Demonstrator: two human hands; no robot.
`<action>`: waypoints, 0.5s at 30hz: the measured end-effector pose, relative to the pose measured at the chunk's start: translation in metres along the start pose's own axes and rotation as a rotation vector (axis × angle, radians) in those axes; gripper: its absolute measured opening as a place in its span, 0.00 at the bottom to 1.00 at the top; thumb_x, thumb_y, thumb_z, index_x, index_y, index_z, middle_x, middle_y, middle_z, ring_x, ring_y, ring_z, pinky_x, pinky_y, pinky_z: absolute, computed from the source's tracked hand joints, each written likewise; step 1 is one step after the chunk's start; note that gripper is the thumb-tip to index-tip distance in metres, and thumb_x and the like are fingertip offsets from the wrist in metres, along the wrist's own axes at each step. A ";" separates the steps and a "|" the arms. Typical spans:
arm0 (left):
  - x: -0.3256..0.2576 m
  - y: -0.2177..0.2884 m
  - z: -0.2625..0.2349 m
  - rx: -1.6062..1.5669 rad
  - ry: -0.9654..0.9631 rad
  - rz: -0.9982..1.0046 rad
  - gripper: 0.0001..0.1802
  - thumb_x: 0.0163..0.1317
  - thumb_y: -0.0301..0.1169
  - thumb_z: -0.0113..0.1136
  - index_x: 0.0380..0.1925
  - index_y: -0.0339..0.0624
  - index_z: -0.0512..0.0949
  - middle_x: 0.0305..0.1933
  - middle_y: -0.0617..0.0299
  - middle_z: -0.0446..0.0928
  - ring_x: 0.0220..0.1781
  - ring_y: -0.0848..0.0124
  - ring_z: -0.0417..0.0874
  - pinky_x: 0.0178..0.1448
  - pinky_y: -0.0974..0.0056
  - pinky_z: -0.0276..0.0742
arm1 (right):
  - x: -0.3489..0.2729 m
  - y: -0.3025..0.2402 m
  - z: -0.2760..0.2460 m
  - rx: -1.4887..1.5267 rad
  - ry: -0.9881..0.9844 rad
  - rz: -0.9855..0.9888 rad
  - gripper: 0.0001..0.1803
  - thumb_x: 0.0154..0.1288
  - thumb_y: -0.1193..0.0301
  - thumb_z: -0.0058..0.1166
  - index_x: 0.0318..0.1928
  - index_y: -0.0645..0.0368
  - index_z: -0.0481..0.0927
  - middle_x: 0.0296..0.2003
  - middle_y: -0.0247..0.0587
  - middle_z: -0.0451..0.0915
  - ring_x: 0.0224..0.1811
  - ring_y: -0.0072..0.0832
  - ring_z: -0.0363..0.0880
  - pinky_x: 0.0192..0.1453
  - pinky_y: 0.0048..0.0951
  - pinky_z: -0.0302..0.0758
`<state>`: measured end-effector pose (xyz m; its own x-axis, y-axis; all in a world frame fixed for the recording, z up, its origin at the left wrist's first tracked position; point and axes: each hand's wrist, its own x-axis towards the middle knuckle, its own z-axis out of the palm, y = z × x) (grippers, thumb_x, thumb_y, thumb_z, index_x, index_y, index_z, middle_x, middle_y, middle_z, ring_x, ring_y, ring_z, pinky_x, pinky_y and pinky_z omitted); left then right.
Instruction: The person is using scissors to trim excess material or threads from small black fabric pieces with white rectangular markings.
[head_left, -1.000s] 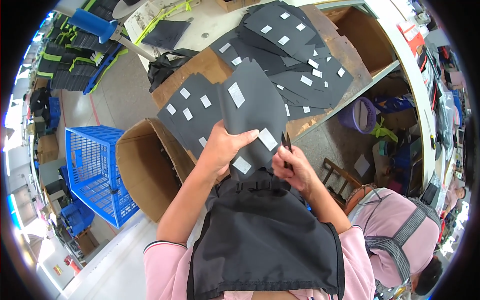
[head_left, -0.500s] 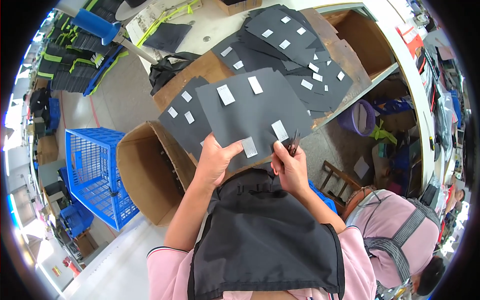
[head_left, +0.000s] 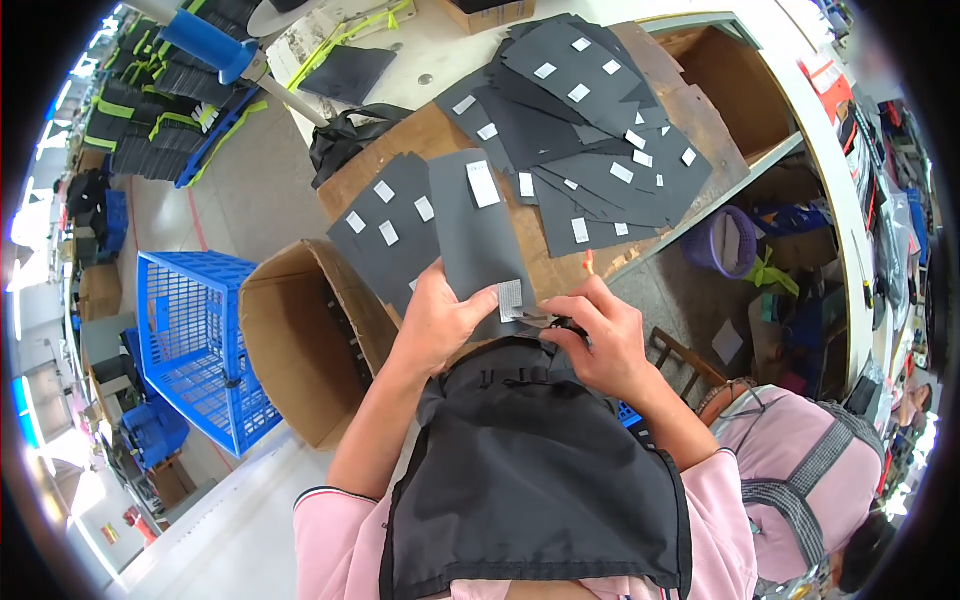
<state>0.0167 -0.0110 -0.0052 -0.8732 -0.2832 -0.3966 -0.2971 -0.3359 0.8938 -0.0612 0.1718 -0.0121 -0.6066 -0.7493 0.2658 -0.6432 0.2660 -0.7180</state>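
My left hand [head_left: 440,325] grips a dark grey sheet panel [head_left: 475,235] by its near edge, thumb on top. Two white labels show on it, a far label [head_left: 483,184] and a near label [head_left: 510,300] beside the thumb. The panel looks narrow, its right part bent out of sight. Closed around small thread snips [head_left: 562,326], my right hand [head_left: 608,340] has their blades at the near label's lower right corner. A small orange tip [head_left: 588,262] sticks up beyond the right fingers. More labelled panels [head_left: 385,225] lie just left of the held one.
Fanned grey panels [head_left: 600,150] cover the right of the brown board [head_left: 375,165]. An open cardboard box [head_left: 300,350] and a blue crate [head_left: 190,340] stand at left. A purple bin [head_left: 718,243] is at right, near a person in pink [head_left: 800,470].
The panel has gone from spread flat to narrow, hiding its right-hand labels. My right hand has let go of its edge and turned the snips' blades toward the near label.
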 end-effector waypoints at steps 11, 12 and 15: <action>0.009 0.005 -0.001 0.112 0.040 0.043 0.17 0.52 0.20 0.56 0.45 0.30 0.71 0.42 0.60 0.76 0.43 0.73 0.75 0.51 0.67 0.71 | 0.006 0.003 0.003 -0.025 -0.015 -0.121 0.15 0.44 0.75 0.64 0.36 0.56 0.77 0.28 0.37 0.71 0.24 0.32 0.72 0.27 0.27 0.70; 0.008 0.009 -0.002 -0.035 0.055 0.035 0.18 0.50 0.19 0.57 0.44 0.31 0.72 0.41 0.60 0.76 0.43 0.72 0.76 0.51 0.67 0.71 | 0.006 0.007 -0.003 -0.043 -0.001 -0.117 0.15 0.44 0.75 0.64 0.36 0.56 0.77 0.28 0.37 0.71 0.24 0.32 0.72 0.27 0.27 0.70; 0.003 -0.008 -0.043 -0.184 0.151 0.002 0.20 0.49 0.18 0.58 0.46 0.33 0.72 0.44 0.60 0.76 0.45 0.69 0.77 0.52 0.64 0.72 | 0.011 0.021 -0.010 0.411 0.051 0.294 0.12 0.49 0.77 0.62 0.36 0.61 0.77 0.26 0.36 0.68 0.25 0.23 0.68 0.27 0.22 0.67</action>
<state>0.0333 -0.0481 -0.0221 -0.8017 -0.4109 -0.4342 -0.2080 -0.4892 0.8470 -0.0861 0.1748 -0.0177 -0.7628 -0.6455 0.0377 -0.2107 0.1930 -0.9583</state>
